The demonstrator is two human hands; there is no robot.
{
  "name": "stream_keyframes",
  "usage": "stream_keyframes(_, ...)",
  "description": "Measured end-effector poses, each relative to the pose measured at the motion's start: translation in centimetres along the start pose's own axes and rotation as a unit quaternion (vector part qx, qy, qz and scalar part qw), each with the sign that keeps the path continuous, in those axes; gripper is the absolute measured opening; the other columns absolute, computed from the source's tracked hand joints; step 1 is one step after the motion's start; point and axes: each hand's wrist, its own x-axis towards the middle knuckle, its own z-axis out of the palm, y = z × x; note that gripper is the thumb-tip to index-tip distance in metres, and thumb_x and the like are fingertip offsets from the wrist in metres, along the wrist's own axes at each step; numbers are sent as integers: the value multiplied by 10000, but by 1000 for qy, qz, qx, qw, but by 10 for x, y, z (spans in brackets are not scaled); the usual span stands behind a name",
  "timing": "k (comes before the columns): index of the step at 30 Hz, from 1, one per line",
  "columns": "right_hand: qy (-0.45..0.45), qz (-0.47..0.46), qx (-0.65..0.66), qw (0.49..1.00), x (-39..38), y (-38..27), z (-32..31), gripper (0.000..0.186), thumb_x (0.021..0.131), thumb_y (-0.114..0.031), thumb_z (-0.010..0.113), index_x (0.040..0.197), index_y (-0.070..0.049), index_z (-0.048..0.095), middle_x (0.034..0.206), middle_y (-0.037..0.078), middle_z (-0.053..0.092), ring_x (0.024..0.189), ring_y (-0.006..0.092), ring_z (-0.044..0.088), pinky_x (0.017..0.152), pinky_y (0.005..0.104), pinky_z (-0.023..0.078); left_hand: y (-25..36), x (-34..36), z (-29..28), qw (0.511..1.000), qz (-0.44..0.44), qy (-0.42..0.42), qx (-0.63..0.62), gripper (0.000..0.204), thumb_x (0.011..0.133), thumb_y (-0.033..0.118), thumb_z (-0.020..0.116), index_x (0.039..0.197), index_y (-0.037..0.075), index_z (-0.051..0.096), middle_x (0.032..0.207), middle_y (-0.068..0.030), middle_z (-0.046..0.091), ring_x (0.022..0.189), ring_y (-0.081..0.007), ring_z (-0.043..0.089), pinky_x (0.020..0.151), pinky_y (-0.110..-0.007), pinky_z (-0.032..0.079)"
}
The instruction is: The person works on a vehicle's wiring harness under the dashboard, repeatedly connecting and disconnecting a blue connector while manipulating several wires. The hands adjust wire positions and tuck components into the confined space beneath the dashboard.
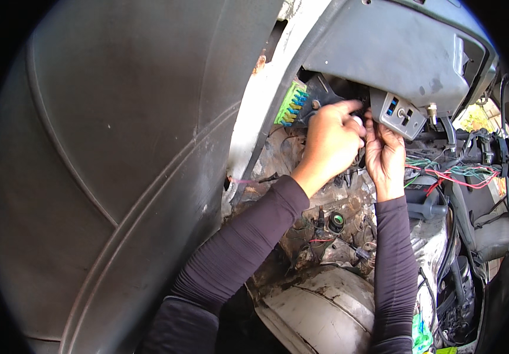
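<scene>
Both my hands are raised under the edge of a grey dashboard panel (384, 53). My left hand (331, 138) is closed, its index finger reaching into the dark gap; a small pale spot shows by its thumb, but what it grips is hidden. Close beside it, my right hand (386, 154) has its palm turned up and its fingers bent together behind a grey switch plate (399, 113) with blue and black switches. Whatever lies between those fingertips cannot be made out. Left of my left hand sits a yellow-green fuse block (291, 104) with blue and yellow fuses.
A large dark door panel (118, 147) fills the left side, beside a white door frame (247, 106). Loose red and green wires (455, 172) hang at the right. Below are a dirty metal floor, a black round part (336, 221) and a pale domed cover (319, 307).
</scene>
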Motion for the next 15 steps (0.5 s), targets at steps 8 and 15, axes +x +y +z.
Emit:
stream_keyframes(8,45,-81,-60,994,19,13,6,336,992,-16,633,1316,-19,546,1215,156,651,1076,292,682,922,438,625,12,2,-11,977,55,-24,204,435,923,-28,651,1355,-21,604,931,-110,720,689,-123,670,638,-282,535)
stream_keyframes(15,0,-92,-139,986,18,8,17,204,957,-14,642,1157,18,619,1050,140,693,907,252,709,831,391,594,25,-12,-27,911,170,34,373,305,891,49,687,1183,-33,710,882,-162,735,820,-235,737,762,-369,564)
